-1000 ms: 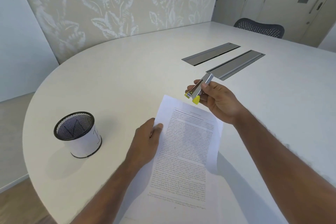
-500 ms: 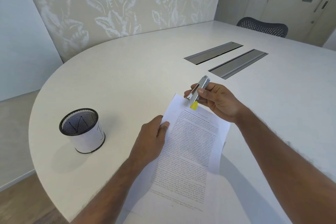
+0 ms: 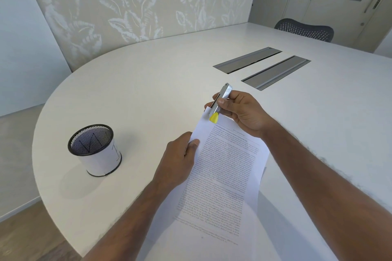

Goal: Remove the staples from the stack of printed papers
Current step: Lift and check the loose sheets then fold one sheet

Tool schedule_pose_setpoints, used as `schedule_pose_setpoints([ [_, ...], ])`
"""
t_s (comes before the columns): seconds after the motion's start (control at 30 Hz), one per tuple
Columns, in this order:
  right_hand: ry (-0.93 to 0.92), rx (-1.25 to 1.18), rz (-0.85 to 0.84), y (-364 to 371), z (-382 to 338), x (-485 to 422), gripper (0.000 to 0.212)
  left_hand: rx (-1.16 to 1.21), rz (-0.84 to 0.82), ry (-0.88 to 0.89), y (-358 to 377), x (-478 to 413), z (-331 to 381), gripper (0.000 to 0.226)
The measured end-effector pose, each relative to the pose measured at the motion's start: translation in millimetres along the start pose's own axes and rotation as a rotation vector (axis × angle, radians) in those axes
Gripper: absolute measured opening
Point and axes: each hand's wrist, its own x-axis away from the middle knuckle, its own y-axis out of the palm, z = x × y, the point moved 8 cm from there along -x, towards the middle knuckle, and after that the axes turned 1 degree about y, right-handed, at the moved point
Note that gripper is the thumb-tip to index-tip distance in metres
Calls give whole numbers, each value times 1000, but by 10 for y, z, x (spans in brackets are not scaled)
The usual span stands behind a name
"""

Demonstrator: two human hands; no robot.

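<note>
1. Papers: the stack of papers lies printed side up on the table, directly in front of the person.
2. Left hand: it grips the left edge of the stack, with the thumb pressed on the top sheet. This steadies the stack.
3. Right hand: the fingers and thumb are closed round a silver tool. The tool's yellow tip points down onto the far left corner of the stack.
4. Staple: it cannot be seen. It is either hidden under the tool or too small to tell.
5. Progress: judged early. The tool is placed at the corner, and no pulled staple shows on the table. Prying the staple out and separating the sheets appear to remain.
6. A mesh cup stands well to the left, untouched.
</note>
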Motion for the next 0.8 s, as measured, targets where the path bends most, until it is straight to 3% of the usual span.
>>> schedule_pose_setpoints([
  [0.4,-156,121,126,18,-37,-2,11,32,-13,-16,33,10,17,38],
  [0.63,-94,84,78,-36,-33,3,9,39,-20,-44,48,-5,-52,41],
  [0.7,-111,39,155,-154,-114,4,11,54,-16,-54,28,-8,-71,43],
  [0.8,-151,37,431,-563,-216,63,14,72,-10,-71,-8,-2,-107,43],
])
